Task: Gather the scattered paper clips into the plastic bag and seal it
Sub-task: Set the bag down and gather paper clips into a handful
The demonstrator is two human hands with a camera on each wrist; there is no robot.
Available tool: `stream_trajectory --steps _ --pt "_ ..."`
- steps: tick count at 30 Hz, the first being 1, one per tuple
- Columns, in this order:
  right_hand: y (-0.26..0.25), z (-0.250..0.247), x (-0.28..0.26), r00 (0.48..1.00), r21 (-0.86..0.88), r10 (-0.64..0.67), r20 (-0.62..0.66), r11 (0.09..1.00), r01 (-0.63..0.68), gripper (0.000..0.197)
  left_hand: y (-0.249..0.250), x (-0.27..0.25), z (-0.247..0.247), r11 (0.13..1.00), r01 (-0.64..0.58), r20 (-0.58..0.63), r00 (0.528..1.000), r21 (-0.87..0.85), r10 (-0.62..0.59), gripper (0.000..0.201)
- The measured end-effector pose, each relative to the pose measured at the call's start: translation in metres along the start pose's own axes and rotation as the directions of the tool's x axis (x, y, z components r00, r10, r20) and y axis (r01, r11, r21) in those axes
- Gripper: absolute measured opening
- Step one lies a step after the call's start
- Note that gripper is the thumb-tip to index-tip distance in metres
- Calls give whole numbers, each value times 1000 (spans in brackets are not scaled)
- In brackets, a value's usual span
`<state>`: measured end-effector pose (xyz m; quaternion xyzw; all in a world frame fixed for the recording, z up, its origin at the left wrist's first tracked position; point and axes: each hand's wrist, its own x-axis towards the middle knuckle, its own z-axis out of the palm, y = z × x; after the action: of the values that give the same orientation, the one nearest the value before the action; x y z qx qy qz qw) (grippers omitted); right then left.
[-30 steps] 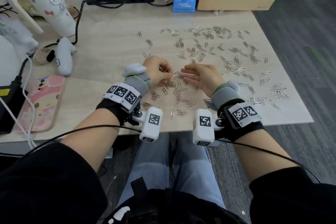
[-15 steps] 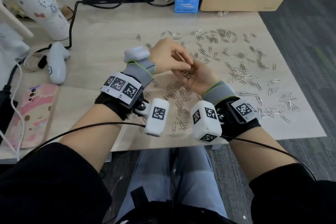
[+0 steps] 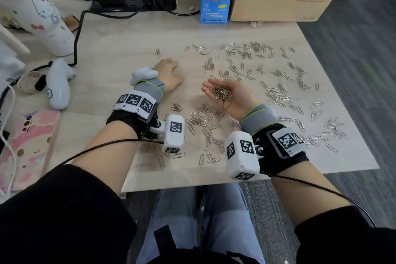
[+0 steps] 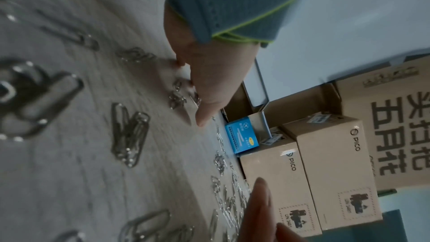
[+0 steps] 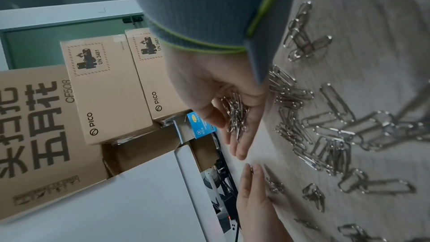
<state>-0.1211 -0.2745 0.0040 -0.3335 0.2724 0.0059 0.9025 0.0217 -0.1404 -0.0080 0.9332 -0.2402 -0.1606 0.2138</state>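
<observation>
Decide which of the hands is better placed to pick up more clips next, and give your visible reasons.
The left hand. It lies palm down on the table, holding nothing, with scattered paper clips nearby. The right hand is turned palm up, already cupping a pile of clips, so reaching with it would probably spill them.

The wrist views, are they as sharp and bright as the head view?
No. The head view is bright and mostly sharp, showing clips in the right hand. The left wrist view is dim, with nearest paper clips blurred. The right wrist view is dim, its edges stretched, near clips smeared.
</observation>
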Motion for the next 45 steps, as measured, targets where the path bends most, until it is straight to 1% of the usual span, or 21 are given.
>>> stream_trajectory --steps 2,3,5,9,11,13,14,16,19,23,25,26,29,30,32,35,38,42,45 --pt "0 -3 -2 1000 18 -7 -3 1000 7 27 4 -9 -2 999 -39 -9 999 -5 39 26" --pt "1 -4 -5 1000 17 -11 -7 1000 12 25 7 -15 -2 998 -54 -6 999 17 54 32" --pt "1 -7 -8 1000 9 -18 -18 1000 18 21 10 -21 -1 996 -73 25 997 60 72 52" --pt "2 -12 -22 999 42 -33 -24 999 34 20 14 -43 12 992 -119 92 989 40 115 95" --pt "3 -15 -32 998 62 -52 -26 997 53 22 23 -61 17 990 -142 121 983 15 139 109" --pt "3 -19 -40 997 72 -75 -29 994 77 24 32 -76 20 986 -165 154 974 -14 165 114" --pt "4 -22 -46 996 77 -88 -27 993 90 24 37 -85 22 984 -180 185 966 -10 179 114" --pt "4 -26 -54 995 90 -100 -20 991 102 24 44 -95 25 977 -201 274 946 70 175 110" --pt "6 -31 -66 993 120 -113 -31 986 116 25 54 -107 30 946 -255 368 915 200 168 113" --pt "10 -40 -79 992 160 -121 -31 979 125 27 62 -123 41 921 -300 364 910 250 198 116" --pt "11 -43 -83 992 160 -120 -35 979 124 27 60 -126 46 921 -310 328 918 236 224 112" --pt "12 -44 -85 992 156 -121 -39 980 125 27 58 -125 48 928 -312 294 924 205 245 104" --pt "12 -46 -89 992 157 -121 -45 979 127 27 52 -119 51 953 -299 169 943 42 288 63" --pt "12 -47 -90 992 161 -119 -47 979 125 27 52 -118 51 955 -298 144 945 6 294 51" --pt "13 -47 -90 992 169 -112 -52 978 120 27 50 -117 50 951 -308 113 945 -6 306 36" --pt "15 -47 -89 993 186 -98 -59 977 108 27 49 -114 52 946 -323 59 945 4 323 24" --pt "16 -48 -87 994 197 -88 -67 975 100 27 48 -111 54 947 -322 44 946 -5 322 16" --pt "15 -49 -80 994 195 -65 -91 977 82 27 46 -106 50 965 -249 -5 968 -80 250 7" --pt "14 -49 -75 993 194 -52 -107 978 72 27 45 -101 48 973 -185 -41 983 -142 180 7"
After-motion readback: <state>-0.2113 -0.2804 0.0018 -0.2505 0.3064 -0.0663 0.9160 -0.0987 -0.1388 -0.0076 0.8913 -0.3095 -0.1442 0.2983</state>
